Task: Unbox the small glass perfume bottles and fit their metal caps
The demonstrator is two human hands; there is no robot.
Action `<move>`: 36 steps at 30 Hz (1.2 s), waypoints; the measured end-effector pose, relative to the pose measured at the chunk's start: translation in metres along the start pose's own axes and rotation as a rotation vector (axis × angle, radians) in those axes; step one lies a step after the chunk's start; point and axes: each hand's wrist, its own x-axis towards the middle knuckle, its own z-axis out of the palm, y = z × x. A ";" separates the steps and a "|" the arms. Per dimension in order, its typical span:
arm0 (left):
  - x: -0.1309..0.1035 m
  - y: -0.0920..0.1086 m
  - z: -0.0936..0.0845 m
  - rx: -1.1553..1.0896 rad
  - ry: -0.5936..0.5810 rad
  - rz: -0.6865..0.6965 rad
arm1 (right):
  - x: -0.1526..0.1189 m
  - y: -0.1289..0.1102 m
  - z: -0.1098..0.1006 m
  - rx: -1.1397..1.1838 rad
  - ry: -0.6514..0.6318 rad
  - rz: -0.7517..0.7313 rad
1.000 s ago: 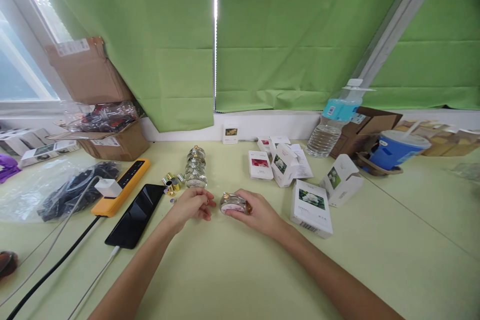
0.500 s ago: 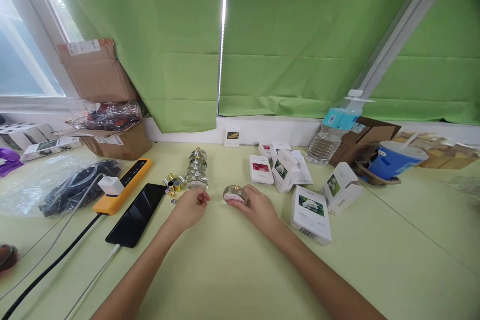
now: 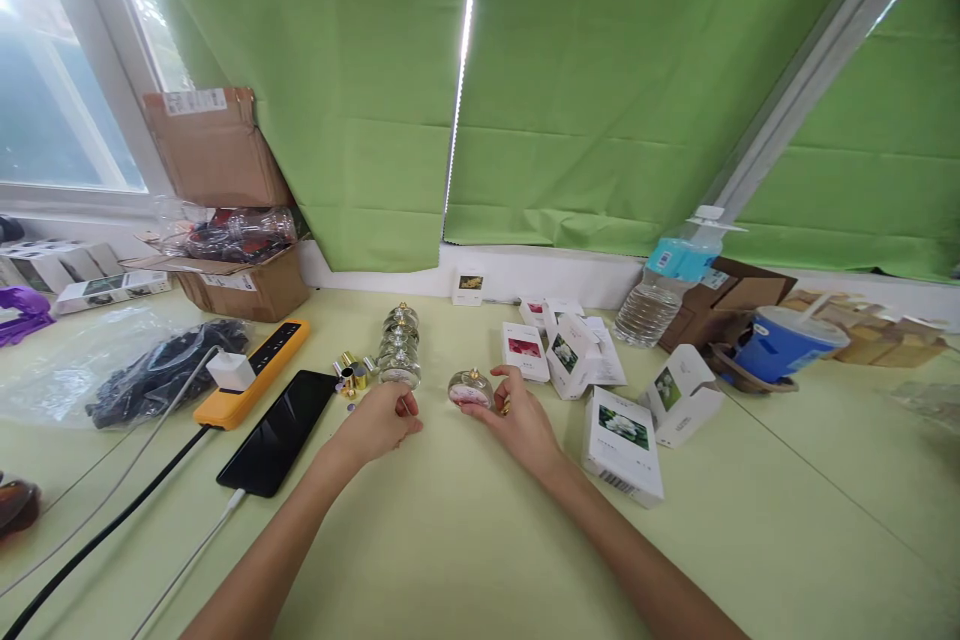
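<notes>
My left hand (image 3: 381,422) is closed in front of a row of round clear glass bottles (image 3: 400,345) with gold necks; what its fingers hold, if anything, is too small to tell. One similar bottle (image 3: 470,390), with a pale pinkish label, stands apart between my hands. My right hand (image 3: 521,420) is beside this bottle, thumb at its lower right edge and index finger raised clear of it. A small gold piece (image 3: 506,407) shows inside the curled fingers of my right hand. Several gold and silver caps (image 3: 350,375) lie left of the row.
White printed boxes (image 3: 622,442) lie on the right, before a water bottle (image 3: 667,280) and a blue cup (image 3: 784,345). On the left are a black phone (image 3: 277,433), an orange power strip (image 3: 255,375), cables, bagged black items and a cardboard box (image 3: 259,285).
My right index finger has lifted off the single bottle, and the gold piece in that hand now shows. My left hand stays closed near the row. The camera view has shifted slightly.
</notes>
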 end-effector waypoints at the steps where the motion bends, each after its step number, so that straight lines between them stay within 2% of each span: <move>1: 0.000 0.000 0.000 0.011 0.000 -0.008 | 0.000 0.001 -0.001 0.017 -0.019 -0.013; 4: -0.001 0.003 -0.002 0.042 -0.013 -0.021 | 0.001 0.002 -0.002 0.036 -0.064 -0.047; 8: -0.003 0.004 -0.005 0.098 -0.021 -0.029 | 0.001 0.001 0.002 0.024 -0.044 -0.044; 12: 0.000 0.000 -0.009 0.176 0.093 0.082 | 0.001 0.001 0.005 0.047 -0.085 -0.094; 14: 0.002 -0.002 -0.009 0.174 0.098 0.134 | 0.000 0.003 0.003 0.077 -0.091 -0.082; 19: 0.002 -0.001 -0.003 0.032 -0.047 0.125 | -0.008 0.001 -0.008 0.091 -0.100 0.033; 23: -0.001 0.003 0.010 -0.106 -0.197 0.096 | -0.019 -0.009 -0.011 0.187 -0.243 0.151; 25: -0.002 0.005 0.016 -0.155 -0.239 0.105 | -0.023 -0.015 -0.009 0.237 -0.288 0.162; 31: -0.009 0.019 0.026 -0.283 -0.285 0.137 | -0.030 -0.027 -0.002 0.351 -0.331 0.073; 36: -0.015 0.028 0.031 -0.291 -0.290 0.156 | -0.031 -0.026 0.004 0.414 -0.337 0.125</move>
